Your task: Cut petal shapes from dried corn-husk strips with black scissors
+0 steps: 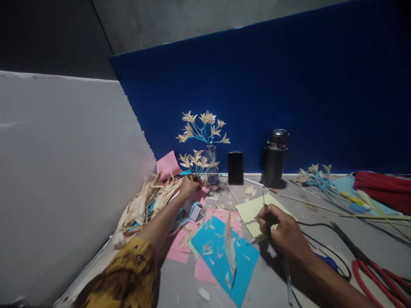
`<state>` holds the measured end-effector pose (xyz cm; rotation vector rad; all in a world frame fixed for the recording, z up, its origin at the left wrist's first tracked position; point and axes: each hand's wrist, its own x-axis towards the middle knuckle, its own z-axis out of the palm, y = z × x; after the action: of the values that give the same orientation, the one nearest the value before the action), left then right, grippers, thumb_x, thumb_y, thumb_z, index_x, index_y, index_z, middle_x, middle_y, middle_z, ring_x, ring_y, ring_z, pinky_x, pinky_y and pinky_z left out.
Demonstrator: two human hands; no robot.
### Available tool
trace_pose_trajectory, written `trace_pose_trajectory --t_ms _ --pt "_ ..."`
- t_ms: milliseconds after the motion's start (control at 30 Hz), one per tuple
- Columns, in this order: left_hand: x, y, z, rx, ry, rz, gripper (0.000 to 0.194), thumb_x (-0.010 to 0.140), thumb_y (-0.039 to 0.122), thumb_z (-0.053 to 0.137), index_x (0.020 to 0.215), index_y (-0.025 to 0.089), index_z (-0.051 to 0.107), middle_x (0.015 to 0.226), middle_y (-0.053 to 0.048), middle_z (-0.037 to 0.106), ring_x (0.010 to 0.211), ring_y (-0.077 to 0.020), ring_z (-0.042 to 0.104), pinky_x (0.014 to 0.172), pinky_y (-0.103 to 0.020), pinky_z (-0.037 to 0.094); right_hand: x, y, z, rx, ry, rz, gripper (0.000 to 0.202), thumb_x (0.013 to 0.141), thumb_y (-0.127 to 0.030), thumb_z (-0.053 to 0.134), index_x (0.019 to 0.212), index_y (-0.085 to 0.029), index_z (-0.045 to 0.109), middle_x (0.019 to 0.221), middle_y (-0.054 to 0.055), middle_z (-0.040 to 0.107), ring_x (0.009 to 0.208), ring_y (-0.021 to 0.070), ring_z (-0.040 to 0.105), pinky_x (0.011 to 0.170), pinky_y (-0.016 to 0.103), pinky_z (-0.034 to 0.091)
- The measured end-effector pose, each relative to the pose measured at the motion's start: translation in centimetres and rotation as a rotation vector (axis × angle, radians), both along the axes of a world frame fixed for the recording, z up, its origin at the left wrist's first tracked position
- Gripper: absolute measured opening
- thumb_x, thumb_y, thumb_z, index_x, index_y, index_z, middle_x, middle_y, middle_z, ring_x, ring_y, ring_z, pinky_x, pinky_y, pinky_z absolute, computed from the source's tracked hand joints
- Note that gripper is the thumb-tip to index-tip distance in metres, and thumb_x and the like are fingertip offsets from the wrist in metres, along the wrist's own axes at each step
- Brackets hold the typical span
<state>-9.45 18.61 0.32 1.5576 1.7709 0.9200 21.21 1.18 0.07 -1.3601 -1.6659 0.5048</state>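
Observation:
My left hand (190, 186) reaches to the back left, its fingers pinched beside the base of a low bunch of pale dried-husk flowers (197, 161). Whether the fingers hold its stem or something small by it is hidden. My right hand (282, 229) is closed around small dark scissors (266, 209), points upward, over a pale yellow sheet (250, 211). Between the hands, a long pale husk piece (229, 244) rests on a blue sheet (213, 252) among small scraps. Taller husk flowers on blue stems (205, 128) stand in a clear glass bottle (212, 164).
A heap of dried husks (141, 205) fills the left corner by the white wall. At the back stand a phone (235, 168) and a dark flask (276, 158). Large red-handled shears (369, 269), thin sticks, another flower bunch (316, 173) and red cloth (383, 188) lie on the right.

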Motion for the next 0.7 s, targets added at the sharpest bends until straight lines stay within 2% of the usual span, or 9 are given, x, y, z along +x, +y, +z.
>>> trace_pose_trajectory --t_ms 367,700 --pt "-0.4 -0.1 -0.2 -0.039 0.069 -0.010 0.030 0.092 0.034 0.061 0.115 0.014 0.062 0.111 -0.008 0.065 0.092 -0.0195 0.065 0.078 -0.038 0.057 -0.1 -0.2 0.2 -0.015 -0.030 0.024 0.007 0.076 -0.028 0.054 0.071 -0.024 0.056 0.069 0.002 0.068 0.061 0.0195 0.062 0.059 0.032 0.047" --pt "-1.5 1.7 0.4 -0.026 0.141 0.054 0.032 0.092 0.035 0.061 0.117 0.015 0.061 0.117 -0.009 0.064 0.100 -0.0225 0.064 0.085 -0.043 0.055 0.0 0.1 -0.4 -0.015 -0.080 0.052 0.008 0.079 -0.029 0.055 0.074 -0.024 0.057 0.067 0.001 0.066 0.062 0.0195 0.062 0.060 0.031 0.047"
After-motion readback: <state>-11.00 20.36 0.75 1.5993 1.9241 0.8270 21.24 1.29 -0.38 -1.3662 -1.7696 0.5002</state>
